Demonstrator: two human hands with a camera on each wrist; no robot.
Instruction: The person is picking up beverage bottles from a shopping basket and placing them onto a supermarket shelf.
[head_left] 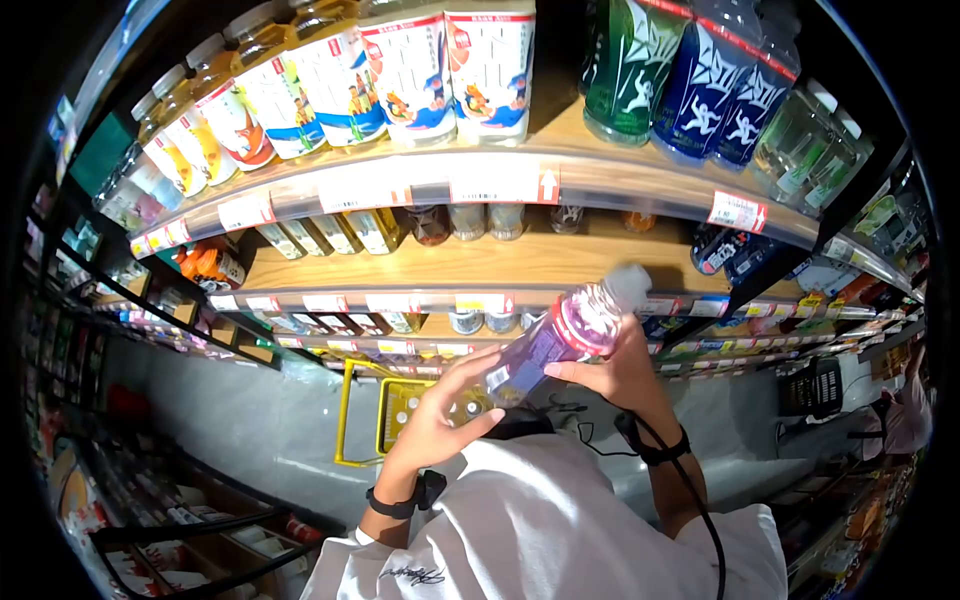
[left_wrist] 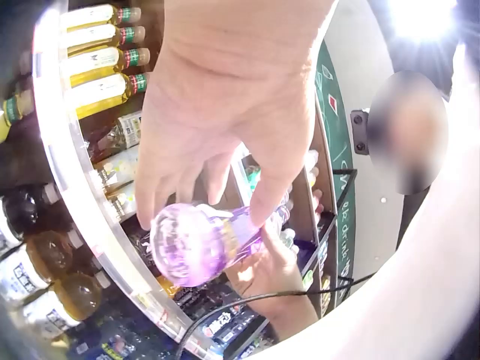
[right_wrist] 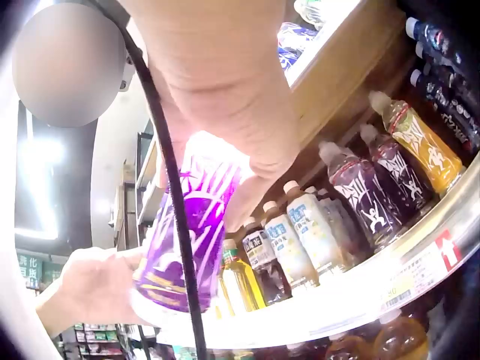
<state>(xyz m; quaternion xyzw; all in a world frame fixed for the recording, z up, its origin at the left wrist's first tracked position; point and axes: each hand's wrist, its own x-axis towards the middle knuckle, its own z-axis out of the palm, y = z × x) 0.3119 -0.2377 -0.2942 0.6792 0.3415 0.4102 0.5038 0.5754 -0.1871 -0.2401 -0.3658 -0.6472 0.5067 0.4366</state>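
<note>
A purple-labelled bottle is held tilted in front of the shelves, its cap end up and to the right in the head view. Around its upper part curl the fingers of my right hand, thumb across the label. My left hand is at the bottle's base, fingers extended beside it and thumb apart. In the left wrist view the bottle's round base lies by the left fingertips. The right wrist view shows the purple label between both hands, crossed by a black cable.
Shelves of bottles span the front, with green and blue bottles at upper right. A yellow shopping cart holding some items stands on the floor below, left of the body. A black basket is at the right.
</note>
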